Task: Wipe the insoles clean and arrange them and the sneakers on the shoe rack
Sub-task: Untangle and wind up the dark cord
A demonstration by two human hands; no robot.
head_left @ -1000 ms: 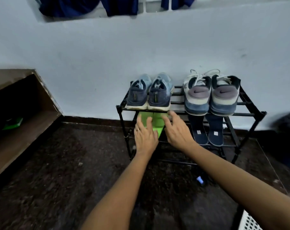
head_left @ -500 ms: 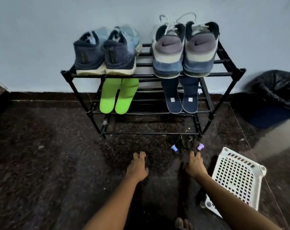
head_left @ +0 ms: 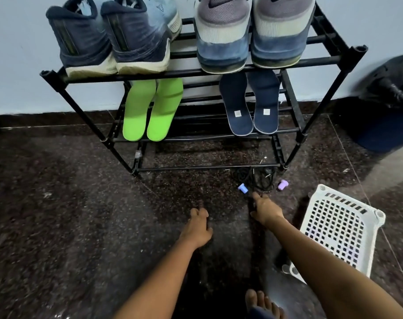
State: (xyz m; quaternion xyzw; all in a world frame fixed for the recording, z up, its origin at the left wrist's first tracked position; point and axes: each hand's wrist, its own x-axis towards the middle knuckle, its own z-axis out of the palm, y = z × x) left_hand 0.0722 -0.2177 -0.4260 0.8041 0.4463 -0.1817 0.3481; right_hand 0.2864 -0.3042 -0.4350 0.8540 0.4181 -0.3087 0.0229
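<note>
Grey-heeled sneakers [head_left: 223,35]; Nike swoosh [head_left: 210,5]

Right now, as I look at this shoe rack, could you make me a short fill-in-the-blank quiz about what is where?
1. The dark blue sneakers and the grey sneakers stand on the ___ shelf of the shoe rack.
2. The insoles lying under the dark blue sneakers are bright ___.
3. The white basket lies on the floor on the person's ___ side.

Missing words: top; green; right.
</note>
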